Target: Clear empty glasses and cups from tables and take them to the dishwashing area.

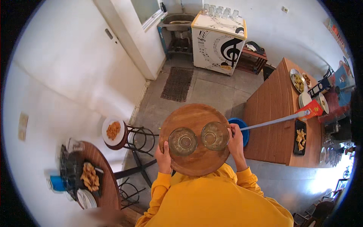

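I carry a round wooden tray level in front of my body, held by its two sides. My left hand grips the left edge, its thumb up over the rim. On the opposite edge my right hand is closed, with the fingers underneath partly hidden. Two clear round glass bowls stand side by side on the wood. The left glass bowl sits near my left thumb; the right glass bowl is close beside my right fingers. Both look empty from above.
Right stands a wooden counter with food plates, a black tray and a blue bucket beside it. A pole slants across. Left are a round table with fried food and a stool plate. Ahead: mat, decorated chest, sink.
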Motion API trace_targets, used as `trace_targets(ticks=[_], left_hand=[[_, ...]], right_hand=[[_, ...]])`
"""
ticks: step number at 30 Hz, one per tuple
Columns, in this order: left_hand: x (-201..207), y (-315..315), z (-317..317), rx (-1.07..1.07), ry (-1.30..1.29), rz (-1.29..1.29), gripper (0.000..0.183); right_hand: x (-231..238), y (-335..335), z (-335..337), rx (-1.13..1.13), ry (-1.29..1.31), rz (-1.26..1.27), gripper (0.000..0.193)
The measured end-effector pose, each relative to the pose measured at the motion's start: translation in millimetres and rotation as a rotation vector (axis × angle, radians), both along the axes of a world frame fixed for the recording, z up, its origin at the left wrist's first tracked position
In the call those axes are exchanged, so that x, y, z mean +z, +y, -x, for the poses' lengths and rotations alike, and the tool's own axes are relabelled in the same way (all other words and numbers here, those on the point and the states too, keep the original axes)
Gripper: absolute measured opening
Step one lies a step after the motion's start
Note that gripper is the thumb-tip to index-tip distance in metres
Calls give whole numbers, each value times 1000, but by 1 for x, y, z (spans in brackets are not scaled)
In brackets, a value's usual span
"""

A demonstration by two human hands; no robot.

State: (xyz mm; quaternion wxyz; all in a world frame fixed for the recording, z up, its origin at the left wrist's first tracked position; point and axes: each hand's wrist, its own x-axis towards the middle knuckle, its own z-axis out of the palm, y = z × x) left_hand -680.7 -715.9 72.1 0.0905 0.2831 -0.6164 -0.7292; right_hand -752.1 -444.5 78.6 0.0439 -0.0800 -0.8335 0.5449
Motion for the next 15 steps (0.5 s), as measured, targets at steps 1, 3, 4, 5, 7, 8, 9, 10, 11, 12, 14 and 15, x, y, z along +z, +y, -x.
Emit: trace_targets(ticks=[1, 3, 4, 5, 7, 8, 9, 10, 11, 12, 14, 15], left_hand=[[-5, -4, 24, -31, 28, 3, 47], [-7, -8, 71, -68, 55, 3, 47], [-4, -9, 96, -84, 46, 23, 47], [-2, -11, 121, -99, 36, 42, 46], [-5, -18, 167, -124, 35, 55, 47], [-6, -22, 190, -142, 36, 69, 48], [-7, -24, 215, -146, 36, 65, 48], [-8, -27, 240, -154, 24, 60, 49], [-8, -30, 265, -162, 12, 55, 49], [-8, -35, 291, -169, 10, 51, 49], [-8, -44, 342, -225, -56, 26, 51], [-7, -49, 368, -233, -54, 25, 51]], right_hand=[[-5, 2, 23, -19, -11, 22, 21], [-6, 2, 62, -44, -23, 42, 21], [-3, 0, 82, -46, 5, 5, 21], [-2, -1, 102, -49, 33, -33, 22], [-6, -6, 142, -86, 27, -26, 22], [-7, -9, 162, -116, 25, -18, 22], [-9, -11, 182, -119, 25, -21, 22], [-10, -14, 201, -121, 34, -2, 22], [-11, -17, 222, -122, 43, 18, 22], [-12, -19, 243, -129, 40, 14, 22], [-15, -25, 284, -155, 85, -17, 20], [-16, -28, 306, -163, 87, -19, 20]])
